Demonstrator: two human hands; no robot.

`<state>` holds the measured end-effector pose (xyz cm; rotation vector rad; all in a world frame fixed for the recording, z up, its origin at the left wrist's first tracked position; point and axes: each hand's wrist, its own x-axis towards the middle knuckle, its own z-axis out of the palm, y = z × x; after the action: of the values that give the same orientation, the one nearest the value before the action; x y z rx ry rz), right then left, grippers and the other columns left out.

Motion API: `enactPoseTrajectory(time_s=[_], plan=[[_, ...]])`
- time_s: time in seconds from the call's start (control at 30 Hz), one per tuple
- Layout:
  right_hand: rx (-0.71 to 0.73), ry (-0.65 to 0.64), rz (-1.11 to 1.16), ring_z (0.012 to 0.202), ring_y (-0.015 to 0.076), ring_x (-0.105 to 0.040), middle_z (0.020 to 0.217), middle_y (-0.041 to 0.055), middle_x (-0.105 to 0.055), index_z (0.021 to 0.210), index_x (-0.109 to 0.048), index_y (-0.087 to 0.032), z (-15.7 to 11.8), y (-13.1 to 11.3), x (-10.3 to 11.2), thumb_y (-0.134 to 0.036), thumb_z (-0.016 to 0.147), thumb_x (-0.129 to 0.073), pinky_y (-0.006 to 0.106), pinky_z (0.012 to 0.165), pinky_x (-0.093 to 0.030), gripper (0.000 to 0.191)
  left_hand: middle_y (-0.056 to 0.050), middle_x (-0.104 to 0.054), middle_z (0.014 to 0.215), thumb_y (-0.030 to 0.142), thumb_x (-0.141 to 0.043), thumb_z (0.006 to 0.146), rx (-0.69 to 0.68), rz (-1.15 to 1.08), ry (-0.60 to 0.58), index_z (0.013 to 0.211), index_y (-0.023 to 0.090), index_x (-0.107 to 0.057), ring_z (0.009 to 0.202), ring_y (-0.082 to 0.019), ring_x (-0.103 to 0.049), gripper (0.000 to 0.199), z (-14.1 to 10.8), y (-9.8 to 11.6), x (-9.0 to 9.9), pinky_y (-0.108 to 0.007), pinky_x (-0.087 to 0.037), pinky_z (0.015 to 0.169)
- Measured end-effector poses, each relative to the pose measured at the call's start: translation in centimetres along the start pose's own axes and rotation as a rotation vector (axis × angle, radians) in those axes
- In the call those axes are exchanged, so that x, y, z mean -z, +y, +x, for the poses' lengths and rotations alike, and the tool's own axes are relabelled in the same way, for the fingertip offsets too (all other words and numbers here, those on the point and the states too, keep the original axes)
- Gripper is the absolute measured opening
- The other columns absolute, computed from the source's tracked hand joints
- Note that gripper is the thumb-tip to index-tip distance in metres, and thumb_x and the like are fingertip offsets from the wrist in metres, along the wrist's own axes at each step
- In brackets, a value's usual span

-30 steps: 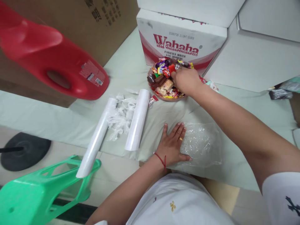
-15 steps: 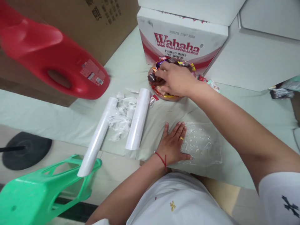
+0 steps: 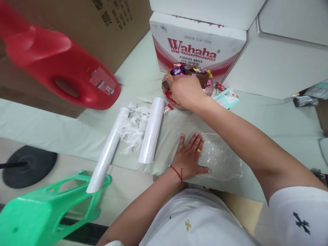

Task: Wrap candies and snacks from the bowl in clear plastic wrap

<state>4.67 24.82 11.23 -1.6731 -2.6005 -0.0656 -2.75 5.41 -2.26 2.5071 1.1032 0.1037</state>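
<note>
My right hand (image 3: 186, 91) is down in a round clear bowl (image 3: 212, 89) heaped with wrapped sweets. Its fingers are curled among them, and the fingertips and anything they hold are hidden. A purple-wrapped sweet (image 3: 176, 71) and a brown packet (image 3: 202, 78) show beside the hand. My left hand (image 3: 188, 159) lies flat on the cloth-covered table, fingers spread, with a red cord on the wrist. Its fingertips and thumb press the left edge of a clear plastic bag (image 3: 222, 159), which lies flat under my right forearm.
Two white rolls (image 3: 151, 131) lie left of the bowl, with crumpled clear plastic (image 3: 133, 130) between them. A red jug (image 3: 84, 71) stands at left, a Wahaha carton (image 3: 197, 44) behind the bowl. Right of it lies a teal packet (image 3: 227, 98). A green stool (image 3: 30, 212) is on the floor.
My right hand has shifted slightly left within the bowl and its fingers have curled in more. The teal packet is now uncovered by my forearm. My left hand has stayed put.
</note>
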Motion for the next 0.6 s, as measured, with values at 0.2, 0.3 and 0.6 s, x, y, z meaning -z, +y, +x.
enactPoseTrajectory(time_s=[0.2, 0.3, 0.6], plan=[[-0.259, 0.438, 0.472, 0.098, 0.0229, -0.068, 0.111, 0.0092, -0.075, 0.124, -0.065, -0.02, -5.0, 4.7, 2.9, -0.032, 0.103, -0.047, 0.034, 0.082, -0.052, 0.031, -0.017, -0.018, 0.173, 0.092, -0.042, 0.082, -0.013, 0.012, 0.022, 0.165, 0.01, -0.023, 0.162, -0.032, -0.011, 0.118, -0.2, 0.0, 0.2, -0.067, 0.009, 0.127], [-0.517, 0.481, 0.933, 0.073, 0.0163, -0.061, 0.097, 0.0067, -0.072, 0.113, -0.066, -0.026, -11.4, 6.9, 2.6, -0.04, 0.099, -0.052, 0.028, 0.055, -0.042, 0.023, -0.019, -0.02, 0.172, 0.091, -0.047, 0.082, -0.023, 0.007, 0.028, 0.165, 0.009, -0.024, 0.162, -0.035, -0.013, 0.119, -0.3, -0.1, 0.2, -0.069, 0.006, 0.127], [-1.344, 0.283, 1.636, 0.049, 0.0015, -0.027, 0.074, -0.0019, -0.058, 0.077, -0.068, -0.016, -28.5, 3.2, -2.6, -0.044, 0.058, -0.095, 0.014, 0.035, -0.017, 0.043, -0.02, -0.019, 0.172, 0.084, -0.054, 0.084, -0.036, -0.026, 0.038, 0.165, 0.008, -0.022, 0.161, -0.037, -0.016, 0.115, -0.2, -0.1, 0.2, -0.07, 0.007, 0.127]])
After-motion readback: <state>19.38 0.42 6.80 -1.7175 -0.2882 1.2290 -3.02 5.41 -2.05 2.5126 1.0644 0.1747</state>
